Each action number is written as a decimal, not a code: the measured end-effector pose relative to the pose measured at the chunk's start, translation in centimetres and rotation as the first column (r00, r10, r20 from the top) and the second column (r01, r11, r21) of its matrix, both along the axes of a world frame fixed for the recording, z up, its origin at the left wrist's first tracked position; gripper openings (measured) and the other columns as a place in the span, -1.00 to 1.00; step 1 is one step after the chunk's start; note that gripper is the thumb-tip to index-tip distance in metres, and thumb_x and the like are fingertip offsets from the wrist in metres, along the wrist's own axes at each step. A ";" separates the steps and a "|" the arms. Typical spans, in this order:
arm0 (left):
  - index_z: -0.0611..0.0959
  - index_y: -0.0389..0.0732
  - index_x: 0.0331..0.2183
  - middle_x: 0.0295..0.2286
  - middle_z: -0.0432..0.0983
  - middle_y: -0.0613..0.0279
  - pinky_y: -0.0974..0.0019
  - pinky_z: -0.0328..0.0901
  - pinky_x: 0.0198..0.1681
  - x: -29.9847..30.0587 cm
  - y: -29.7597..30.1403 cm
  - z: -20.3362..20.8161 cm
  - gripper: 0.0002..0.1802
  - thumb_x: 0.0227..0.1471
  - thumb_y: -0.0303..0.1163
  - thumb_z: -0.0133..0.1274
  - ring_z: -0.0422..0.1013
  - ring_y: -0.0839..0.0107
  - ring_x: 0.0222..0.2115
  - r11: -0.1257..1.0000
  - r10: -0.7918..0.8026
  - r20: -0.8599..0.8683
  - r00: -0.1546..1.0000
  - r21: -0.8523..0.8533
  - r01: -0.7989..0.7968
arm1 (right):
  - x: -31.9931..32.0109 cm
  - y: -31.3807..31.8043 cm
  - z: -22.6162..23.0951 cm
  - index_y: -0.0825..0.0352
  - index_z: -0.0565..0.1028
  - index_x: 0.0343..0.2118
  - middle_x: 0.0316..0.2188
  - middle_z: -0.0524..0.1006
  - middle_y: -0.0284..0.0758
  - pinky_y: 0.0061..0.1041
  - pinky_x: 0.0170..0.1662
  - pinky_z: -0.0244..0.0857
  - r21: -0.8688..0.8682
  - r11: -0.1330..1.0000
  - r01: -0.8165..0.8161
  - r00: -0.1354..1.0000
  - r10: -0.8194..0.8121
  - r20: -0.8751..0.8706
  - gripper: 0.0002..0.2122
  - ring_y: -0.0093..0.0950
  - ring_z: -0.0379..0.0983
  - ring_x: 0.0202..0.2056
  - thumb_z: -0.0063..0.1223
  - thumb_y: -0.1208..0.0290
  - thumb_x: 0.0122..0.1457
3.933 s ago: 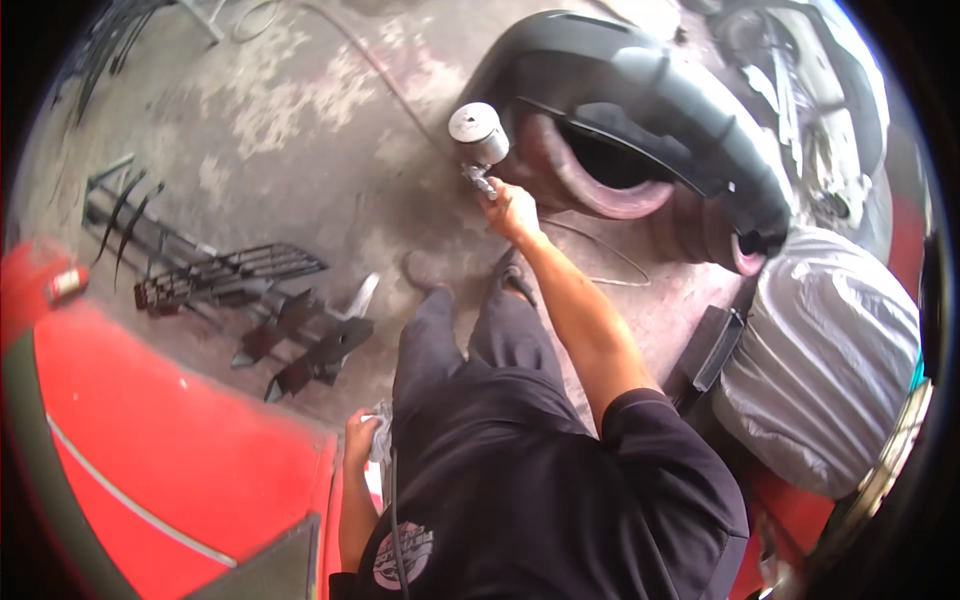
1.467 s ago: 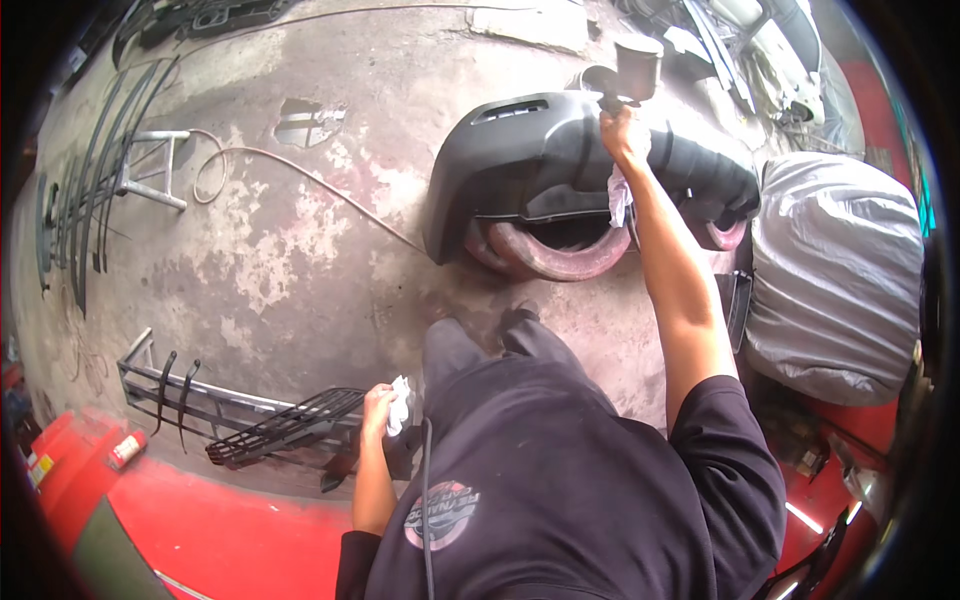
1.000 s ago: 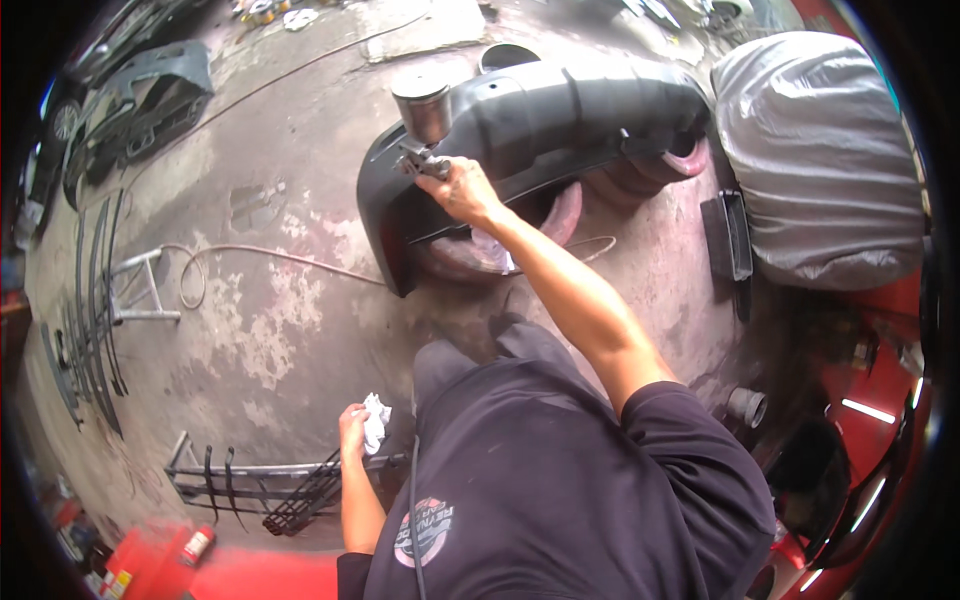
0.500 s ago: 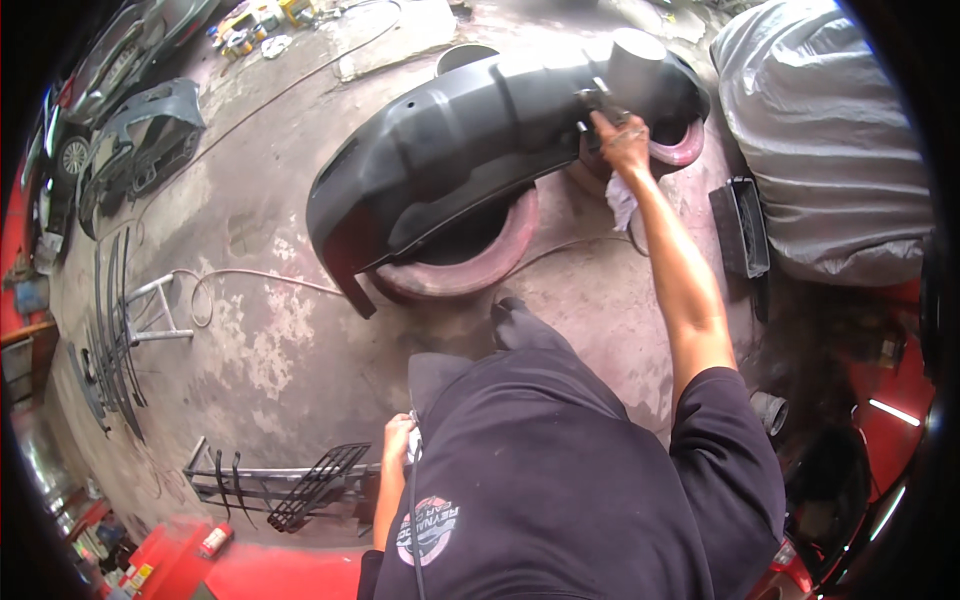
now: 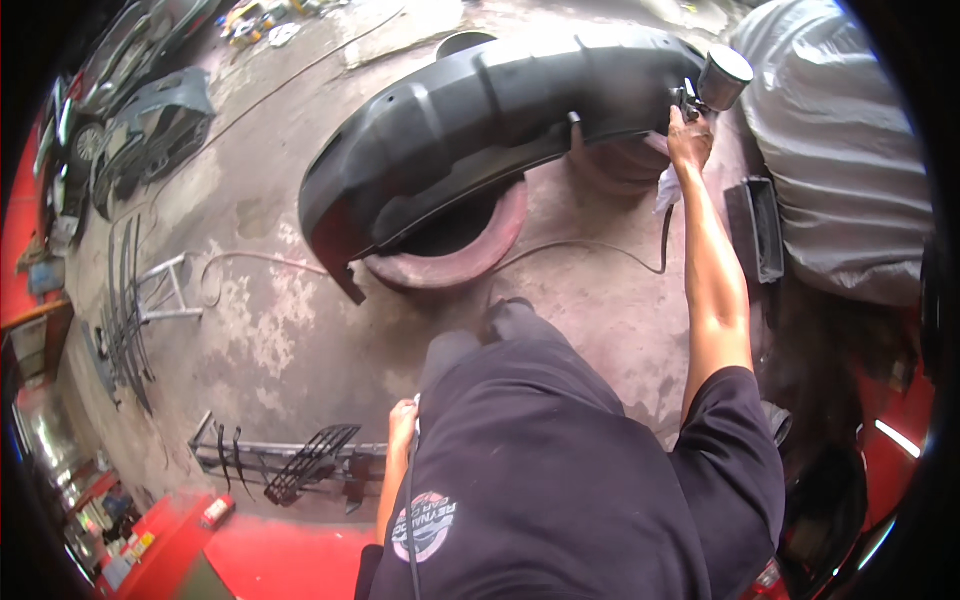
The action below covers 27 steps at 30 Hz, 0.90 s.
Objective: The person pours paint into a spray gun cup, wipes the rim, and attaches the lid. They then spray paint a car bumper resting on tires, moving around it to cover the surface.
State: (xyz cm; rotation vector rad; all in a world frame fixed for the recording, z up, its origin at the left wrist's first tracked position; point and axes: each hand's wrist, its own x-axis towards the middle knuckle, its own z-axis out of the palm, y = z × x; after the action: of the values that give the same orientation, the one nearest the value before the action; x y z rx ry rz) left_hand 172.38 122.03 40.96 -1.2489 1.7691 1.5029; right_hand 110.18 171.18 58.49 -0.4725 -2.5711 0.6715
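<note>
My right hand (image 5: 690, 148), arm stretched forward, is closed round a spray gun (image 5: 722, 80) with a round, pale-topped cup. The gun is at the right end of a long black car bumper (image 5: 450, 125). A white cloth (image 5: 668, 188) and a dark hose (image 5: 667, 238) hang below this hand. The bumper rests on pinkish, dust-coated tires (image 5: 505, 228). At my waist, my left hand (image 5: 402, 422) is closed, partly hidden by my dark shirt; what it holds cannot be made out.
The hose trails across the stained concrete floor. A grey-covered bulky form (image 5: 835, 150) and a black frame-like part (image 5: 755, 230) stand at right. A metal stand (image 5: 165, 288), thin black strips (image 5: 125, 310), another bumper (image 5: 160, 130) and a rack with a black grille (image 5: 310, 463) are at left.
My right hand has moved the spray gun rightward along the bumper to its right end, and the cup now tilts to the right. My left hand stays at my waist.
</note>
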 end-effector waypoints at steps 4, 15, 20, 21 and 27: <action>0.67 -0.31 -0.13 -0.32 0.64 0.16 0.31 0.39 -0.17 -3.9 0.1 3.3 -0.67 0.02 -0.44 0.16 0.52 0.39 -0.28 0.998 -0.066 0.049 0.997 0.016 0.065 | 4.2 -6.7 -1.4 0.39 0.65 -0.30 -0.45 0.66 -0.01 -0.14 -0.22 0.47 -0.031 0.969 -0.246 0.969 0.246 0.006 -0.64 0.01 0.65 -0.34 0.25 0.10 0.23; 0.61 -0.34 0.10 -0.15 0.66 -0.02 0.25 0.45 -0.06 -2.9 -3.9 3.7 -0.49 0.06 -0.55 0.08 0.58 0.29 -0.17 0.994 -0.064 -0.010 0.998 0.082 0.065 | 16.4 -34.8 -2.3 0.31 0.60 -0.26 -0.44 0.63 -0.01 -0.13 -0.30 0.47 -0.345 0.703 -0.622 0.730 0.680 0.069 -0.74 0.04 0.61 -0.33 0.31 0.20 0.20; 0.66 -0.35 0.02 -0.21 0.68 0.03 0.28 0.47 -0.13 -1.7 -5.6 2.7 -0.56 0.07 -0.54 0.08 0.61 0.34 -0.24 0.982 -0.105 0.095 0.990 0.167 0.088 | 20.6 -40.6 -2.1 0.33 0.60 -0.23 -0.41 0.63 -0.03 -0.22 -0.27 0.46 -0.528 0.378 -0.760 0.470 0.881 -0.046 -0.76 -0.07 0.63 -0.37 0.32 0.28 0.17; 0.66 -0.35 0.02 -0.22 0.69 0.03 0.27 0.47 -0.14 -2.2 -5.7 3.0 -0.56 0.07 -0.54 0.08 0.61 0.34 -0.25 0.982 -0.093 0.099 0.991 0.171 0.075 | 21.0 -40.6 -1.6 0.34 0.60 -0.21 -0.40 0.63 -0.03 -0.24 -0.25 0.45 -0.575 0.293 -0.764 0.437 0.890 -0.126 -0.76 -0.11 0.63 -0.36 0.32 0.30 0.17; 0.65 -0.36 0.02 -0.26 0.69 0.02 0.30 0.49 -0.21 -4.7 -5.6 2.7 -0.56 0.08 -0.56 0.04 0.62 0.34 -0.31 0.989 -0.074 0.063 0.995 0.134 0.065 | 18.2 -36.3 -1.6 0.32 0.62 -0.18 -0.36 0.65 -0.03 -0.26 -0.24 0.46 -0.487 0.410 -0.771 0.516 0.851 -0.100 -0.75 -0.05 0.63 -0.31 0.34 0.31 0.16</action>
State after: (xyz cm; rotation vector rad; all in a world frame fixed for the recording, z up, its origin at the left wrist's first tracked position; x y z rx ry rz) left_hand 167.70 116.44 43.67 -1.1475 1.6258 1.4948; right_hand 128.40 134.91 56.86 0.7627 -2.6590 1.6974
